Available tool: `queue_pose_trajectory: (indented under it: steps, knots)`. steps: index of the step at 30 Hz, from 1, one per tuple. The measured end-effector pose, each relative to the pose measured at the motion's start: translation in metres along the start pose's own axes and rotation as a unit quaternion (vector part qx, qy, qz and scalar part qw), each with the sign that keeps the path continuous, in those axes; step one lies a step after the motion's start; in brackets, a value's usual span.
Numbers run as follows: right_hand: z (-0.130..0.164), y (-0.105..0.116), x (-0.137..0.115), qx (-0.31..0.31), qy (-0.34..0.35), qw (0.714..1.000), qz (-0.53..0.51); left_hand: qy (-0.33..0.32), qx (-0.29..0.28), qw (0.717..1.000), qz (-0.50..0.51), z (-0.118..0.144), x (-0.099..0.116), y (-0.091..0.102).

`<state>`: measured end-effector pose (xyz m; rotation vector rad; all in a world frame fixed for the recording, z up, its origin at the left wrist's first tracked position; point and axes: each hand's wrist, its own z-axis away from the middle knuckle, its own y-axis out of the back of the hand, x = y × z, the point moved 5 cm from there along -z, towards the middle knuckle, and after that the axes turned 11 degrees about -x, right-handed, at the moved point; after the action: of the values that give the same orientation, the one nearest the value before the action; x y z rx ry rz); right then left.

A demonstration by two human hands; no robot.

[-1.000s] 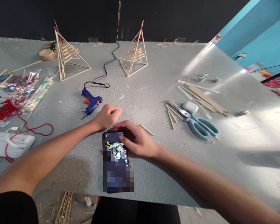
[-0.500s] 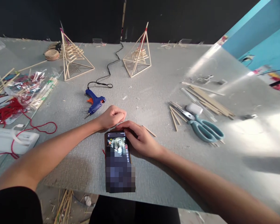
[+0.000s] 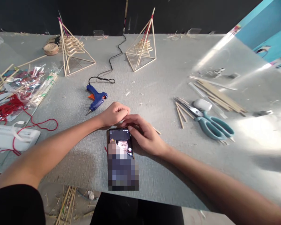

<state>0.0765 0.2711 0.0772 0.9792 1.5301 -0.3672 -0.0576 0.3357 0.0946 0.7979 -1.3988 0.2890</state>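
Note:
A smartphone (image 3: 121, 134) lies face up near the table's front edge, its screen lit and partly blurred out. My left hand (image 3: 117, 113) rests beyond the phone's top edge, curled into a fist with no object showing in it. Close beside it, my right hand (image 3: 146, 136) lies at the phone's upper right corner. Its fingers are loosely bent and apart from the thumb, which is near the screen's edge; whether it touches the phone I cannot tell. A thin wooden stick (image 3: 157, 130) pokes out behind the right hand.
A blue glue gun (image 3: 97, 99) lies left of centre, its cord running back. Two stick pyramids (image 3: 66, 56) (image 3: 142, 51) stand at the back. Scissors (image 3: 215, 126), a white case (image 3: 202, 105) and wooden strips (image 3: 221, 95) lie right; red yarn (image 3: 12, 104) and plastic packets (image 3: 28, 79) left.
The phone's screen shows a different picture. Both hands keep nearly the same pose beside the phone, and the whole view has shifted slightly.

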Motion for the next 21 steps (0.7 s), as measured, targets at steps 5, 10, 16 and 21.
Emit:
queue_pose_trajectory:
  steps: [5, 10, 16, 21]
  knots:
    - [0.0016, 0.0011, 0.0016, -0.008, 0.001, 1.000, 0.015, -0.004, -0.009, 1.000, 0.001, -0.0018, 0.0004, -0.0001]
    - [0.0020, 0.0022, 0.0023, -0.004, -0.008, 1.000, 0.023, 0.003, -0.007, 1.000, -0.005, -0.0021, -0.0005, 0.0006]
    - [0.0000, 0.0026, 0.0015, 0.006, -0.010, 1.000, 0.029, 0.006, -0.012, 1.000, -0.005, -0.0021, 0.0002, 0.0005]
    - [0.0002, 0.0032, 0.0036, 0.033, -0.004, 0.999, -0.001, -0.001, 0.010, 1.000, -0.004, -0.0009, -0.0003, 0.0031]
